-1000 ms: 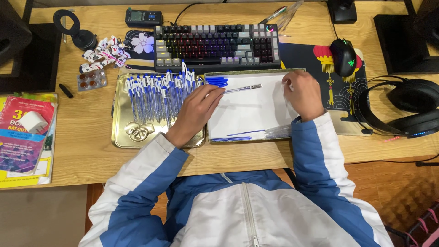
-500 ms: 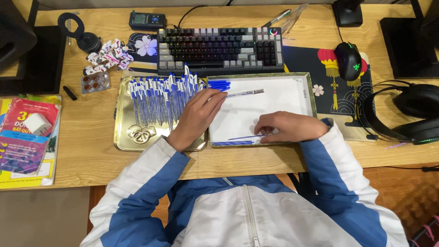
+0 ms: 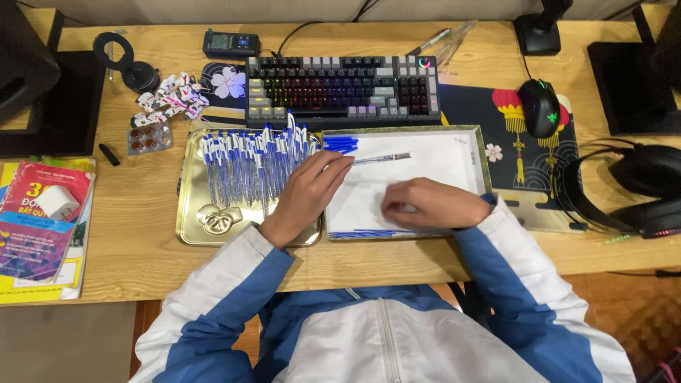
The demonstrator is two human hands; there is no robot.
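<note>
My left hand (image 3: pixel 306 195) rests with loose, empty grip over blue-and-white plastic pens (image 3: pixel 248 164) heaped in the gold metal tray (image 3: pixel 193 220). My right hand (image 3: pixel 425 206) lies flat, palm down, on the white-lined tray (image 3: pixel 440 152), blue caps (image 3: pixel 340 144) beyond it.

You sat at a light wooden desk (image 3: pixel 128 234) with visible grain, lit evenly and warmly from above. A dark speaker (image 3: pixel 28 78) stood at each far corner, the right speaker (image 3: pixel 638 78) partly cut off. A black stand base (image 3: pixel 539 35) sat at the back edge. Reddish-brown floor (image 3: pixel 638 319) showed under the desk on your right, grey floor (image 3: pixel 64 340) on your left.
</note>
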